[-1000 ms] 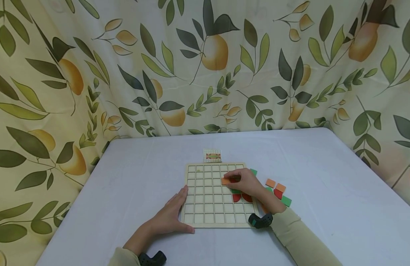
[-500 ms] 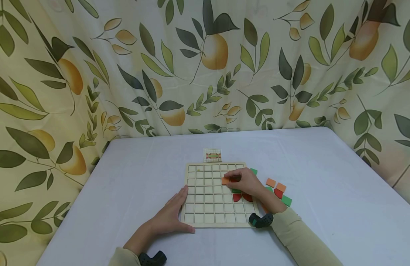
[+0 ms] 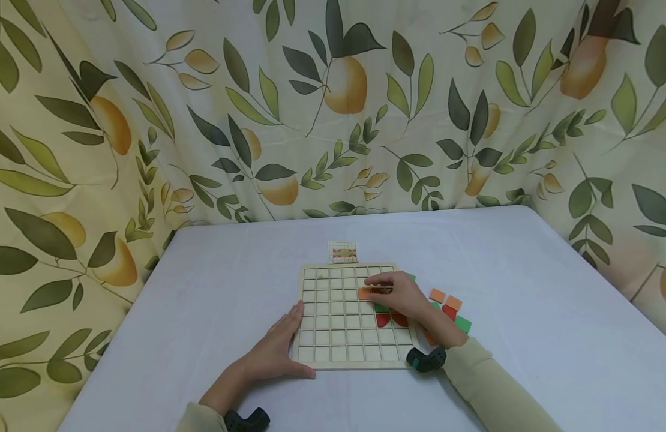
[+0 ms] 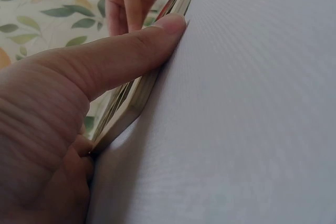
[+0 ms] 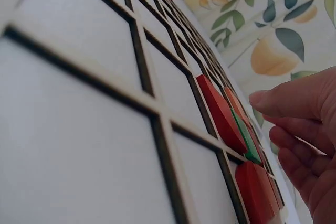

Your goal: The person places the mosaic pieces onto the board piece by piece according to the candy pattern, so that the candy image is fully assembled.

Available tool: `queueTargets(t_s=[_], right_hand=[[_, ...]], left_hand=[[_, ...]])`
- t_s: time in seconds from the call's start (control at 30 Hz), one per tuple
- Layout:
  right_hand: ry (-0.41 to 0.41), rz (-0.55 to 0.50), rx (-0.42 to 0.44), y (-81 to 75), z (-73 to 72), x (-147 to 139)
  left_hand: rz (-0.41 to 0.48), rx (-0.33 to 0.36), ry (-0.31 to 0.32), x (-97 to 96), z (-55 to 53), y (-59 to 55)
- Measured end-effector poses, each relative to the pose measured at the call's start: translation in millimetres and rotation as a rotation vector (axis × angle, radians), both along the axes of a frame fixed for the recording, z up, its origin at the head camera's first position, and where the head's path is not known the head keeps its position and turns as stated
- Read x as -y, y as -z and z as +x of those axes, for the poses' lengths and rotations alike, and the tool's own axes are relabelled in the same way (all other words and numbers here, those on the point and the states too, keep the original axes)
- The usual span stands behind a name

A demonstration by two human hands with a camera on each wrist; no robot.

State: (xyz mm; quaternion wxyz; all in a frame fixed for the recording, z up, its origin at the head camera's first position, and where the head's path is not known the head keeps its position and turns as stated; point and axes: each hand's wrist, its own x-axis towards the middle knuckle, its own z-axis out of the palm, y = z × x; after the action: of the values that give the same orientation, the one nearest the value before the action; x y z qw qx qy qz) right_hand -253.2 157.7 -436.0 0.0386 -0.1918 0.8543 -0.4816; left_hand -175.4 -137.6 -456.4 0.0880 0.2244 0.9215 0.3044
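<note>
At the far left, the patterned cream curtain [image 3: 47,234] falls beside the white cloth [image 3: 203,300]. The left hand [image 3: 279,342] lies with fingers extended along the left edge of the pale wooden gridded board [image 3: 354,365], thumb stretched to its near edge; it steadies the board, I judge, and grips nothing. The board lies flat and roughly squared to the person; it looks about square, so I cannot tell a long axis. Beyond its far edge is the small printed card [image 3: 342,252] with a red, orange and green pattern.

The flat orange square tile [image 3: 363,293] lies in a cell right of centre. Its sides follow the grid lines and, being square, it points no particular way. It occupies the same cell as half a second ago. What has changed is the right hand [image 3: 403,294]: its index finger and thumb appear slightly further apart and seem to hold nothing, so the tile looks placed and let go. Below the hand, the green tile [image 3: 381,308] and the red round-edged piece [image 3: 383,320] sit in cells. Farthest right, off the board, lie loose orange [image 3: 437,295], red and green tiles.
</note>
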Motion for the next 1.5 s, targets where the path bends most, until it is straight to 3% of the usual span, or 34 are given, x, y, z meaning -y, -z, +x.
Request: queueTargets(t_s=[0.17,0.37,0.57,1.03,1.5], right_hand=[[0.041,0.102,-0.057,-1.9,5.6,-10.3],[0.13,0.098,0.025,-3.5,10.1,-30.9],[0.184,0.124,0.049,-6.8,9.7,-44.5],[0.203,0.129,-0.015,-0.1,-0.5,-55.7],[0.256,0.149,-0.019,4.4,-10.3,-61.8]], left_hand=[[0.004,-0.009,0.002,1.0,-0.1,1.0],[-0.009,-0.012,-0.001,1.1,-0.7,1.5],[0.002,-0.01,0.008,0.7,0.6,0.4],[0.007,-0.005,0.001,0.1,0.3,-0.1],[0.005,-0.01,0.0,-0.5,0.4,-1.4]])
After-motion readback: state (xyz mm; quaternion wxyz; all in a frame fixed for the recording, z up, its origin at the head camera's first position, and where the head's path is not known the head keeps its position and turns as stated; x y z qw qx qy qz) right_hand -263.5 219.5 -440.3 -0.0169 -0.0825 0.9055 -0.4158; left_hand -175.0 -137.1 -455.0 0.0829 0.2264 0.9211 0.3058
